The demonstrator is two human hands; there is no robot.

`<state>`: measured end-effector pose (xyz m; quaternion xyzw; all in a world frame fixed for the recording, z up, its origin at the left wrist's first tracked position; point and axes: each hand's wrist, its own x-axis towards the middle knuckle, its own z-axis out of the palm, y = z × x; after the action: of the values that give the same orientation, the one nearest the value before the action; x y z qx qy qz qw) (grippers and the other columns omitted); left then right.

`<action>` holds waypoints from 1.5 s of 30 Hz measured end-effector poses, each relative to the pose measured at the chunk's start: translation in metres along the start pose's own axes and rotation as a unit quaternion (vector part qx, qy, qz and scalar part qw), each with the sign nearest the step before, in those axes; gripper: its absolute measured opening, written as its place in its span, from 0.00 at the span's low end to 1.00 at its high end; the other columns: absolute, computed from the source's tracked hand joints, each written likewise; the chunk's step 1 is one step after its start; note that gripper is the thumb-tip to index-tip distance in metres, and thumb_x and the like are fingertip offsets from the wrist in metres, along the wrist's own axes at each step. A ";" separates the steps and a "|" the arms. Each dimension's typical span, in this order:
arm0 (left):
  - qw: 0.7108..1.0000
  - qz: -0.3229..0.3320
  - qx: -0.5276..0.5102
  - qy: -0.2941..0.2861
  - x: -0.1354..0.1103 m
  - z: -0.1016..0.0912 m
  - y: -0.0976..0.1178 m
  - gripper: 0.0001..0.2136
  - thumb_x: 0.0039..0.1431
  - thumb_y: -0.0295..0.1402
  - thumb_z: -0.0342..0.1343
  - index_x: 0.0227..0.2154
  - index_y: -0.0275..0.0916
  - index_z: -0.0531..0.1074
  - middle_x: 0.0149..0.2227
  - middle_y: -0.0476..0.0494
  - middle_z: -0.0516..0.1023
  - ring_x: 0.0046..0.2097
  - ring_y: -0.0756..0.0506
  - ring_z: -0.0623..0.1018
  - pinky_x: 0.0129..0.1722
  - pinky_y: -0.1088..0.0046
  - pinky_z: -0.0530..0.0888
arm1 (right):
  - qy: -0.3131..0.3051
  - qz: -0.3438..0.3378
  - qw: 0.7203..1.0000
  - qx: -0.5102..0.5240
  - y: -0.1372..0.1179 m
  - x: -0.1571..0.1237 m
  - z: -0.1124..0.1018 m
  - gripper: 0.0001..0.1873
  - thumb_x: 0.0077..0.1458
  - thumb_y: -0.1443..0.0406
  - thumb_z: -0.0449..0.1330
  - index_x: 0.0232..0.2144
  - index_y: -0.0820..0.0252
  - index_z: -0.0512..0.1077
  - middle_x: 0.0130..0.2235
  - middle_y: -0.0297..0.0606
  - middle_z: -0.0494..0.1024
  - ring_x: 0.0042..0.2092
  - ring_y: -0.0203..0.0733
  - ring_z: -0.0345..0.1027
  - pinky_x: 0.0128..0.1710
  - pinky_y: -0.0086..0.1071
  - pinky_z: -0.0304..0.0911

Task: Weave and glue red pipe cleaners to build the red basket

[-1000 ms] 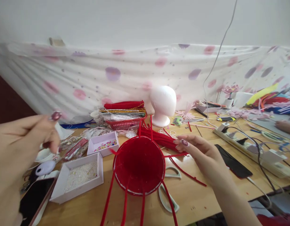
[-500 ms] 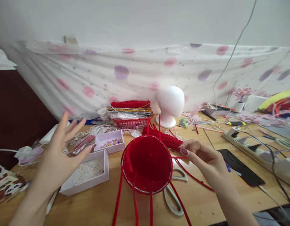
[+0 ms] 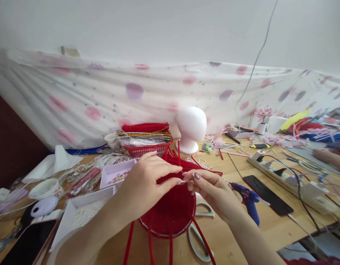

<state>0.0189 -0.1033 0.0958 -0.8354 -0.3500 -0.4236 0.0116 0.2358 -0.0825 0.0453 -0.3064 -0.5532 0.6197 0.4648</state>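
A hollow, round red fuzzy form (image 3: 170,215) rests on the wooden table, its mouth towards me. Several red chenille stems (image 3: 150,244) stick out around its whitish rim. Above this mouth my left hand (image 3: 150,180) and my right hand (image 3: 214,189) meet, fingertips pinched close together. Whatever lies between the fingertips is too small to make out. Both hands hide part of the form's upper rim. Just behind sits a bundle of red chenille stems (image 3: 197,165). Scissors with pale handles (image 3: 196,249) lie partly behind the form, to its right.
A blue glue gun (image 3: 251,204) and a phone (image 3: 269,195) lie right, near a power strip (image 3: 286,180). White boxes of pearl beads (image 3: 88,211) and gems (image 3: 118,176) stand left. Behind are a red basket (image 3: 147,150) and a white foam head (image 3: 191,127). Another person's hand (image 3: 328,158) shows far right.
My left hand has come in from the left, and its spread fingers have closed beside my right fingertips. My right hand has moved left over the form. The view has turned slightly.
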 end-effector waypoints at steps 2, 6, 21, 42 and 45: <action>1.000 0.008 0.011 -0.004 0.000 0.009 0.002 0.04 0.66 0.27 0.61 0.38 0.42 0.79 0.36 0.55 0.87 0.35 0.48 0.83 0.56 0.55 0.74 | -0.017 0.003 1.000 0.012 0.000 0.001 0.002 0.16 0.53 0.49 0.72 0.36 0.52 0.86 0.31 0.37 0.83 0.32 0.34 0.71 0.34 0.27 0.67; 0.999 0.026 0.043 -0.001 -0.001 0.012 0.005 0.08 0.68 0.24 0.55 0.35 0.40 0.76 0.32 0.56 0.84 0.32 0.51 0.80 0.63 0.54 0.69 | -0.045 0.009 0.998 0.040 -0.003 0.001 0.004 0.14 0.54 0.51 0.72 0.35 0.53 0.86 0.32 0.35 0.81 0.33 0.31 0.70 0.34 0.24 0.66; 0.965 0.017 0.082 0.248 -0.003 -0.002 -0.002 0.07 0.67 0.25 0.51 0.35 0.43 0.70 0.29 0.53 0.78 0.32 0.50 0.78 0.64 0.54 0.72 | -0.155 0.097 0.945 0.270 0.004 -0.027 0.013 0.24 0.59 0.60 0.70 0.58 0.49 0.76 0.38 0.36 0.82 0.30 0.28 0.69 0.33 0.24 0.61; 0.980 -0.196 0.045 -0.012 -0.004 -0.017 -0.073 0.12 0.64 0.37 0.51 0.23 0.45 0.68 0.21 0.53 0.78 0.33 0.43 0.79 0.42 0.65 0.72 | -0.086 -0.228 0.827 -0.507 -0.060 0.002 -0.024 0.10 0.66 0.66 0.60 0.45 0.50 0.80 0.43 0.39 0.84 0.42 0.44 0.79 0.41 0.35 0.72; 0.979 -0.200 0.026 -0.017 -0.001 -0.011 -0.073 0.14 0.67 0.37 0.46 0.24 0.44 0.64 0.18 0.54 0.74 0.30 0.45 0.75 0.39 0.67 0.69 | -0.140 -0.251 0.758 -0.586 -0.061 0.019 -0.023 0.11 0.67 0.66 0.57 0.44 0.53 0.80 0.45 0.42 0.83 0.44 0.45 0.77 0.42 0.36 0.70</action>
<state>-0.0329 -0.0520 0.0819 -0.7552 -0.5209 -0.3936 -0.0580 0.2632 -0.0587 0.1023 -0.2788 -0.9243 0.0717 0.2504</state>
